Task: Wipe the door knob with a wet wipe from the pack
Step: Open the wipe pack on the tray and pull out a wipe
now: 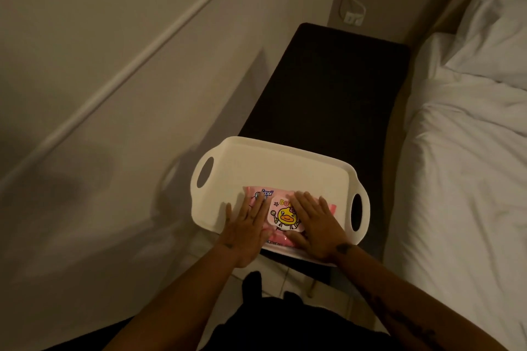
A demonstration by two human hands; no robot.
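Dim, narrow room: tiled floor (281, 273) shows only as a small pale patch nearest the person, between dark clothing and the near end of a dark, matte surface (336, 88). On that near end sits a cream plastic tray (273, 159) with rounded corners and an oval handle cutout at each side; its left handle overhangs the surface edge toward the wall. Inside it, against the near rim, lies the glossy pink pack (281, 215) of wipes, with a white flap printed with a yellow cartoon duck. Both hands lie flat on the pack, fingers spread: left hand (245, 232) over its left part, right hand (316, 225) over its right, thumb touching the flap's lower edge. Beyond the tray the surface runs bare toward a wall socket (353, 18). Rumpled white bed (462, 151) crowds the right side; a plain wall (85, 37) closes the left.
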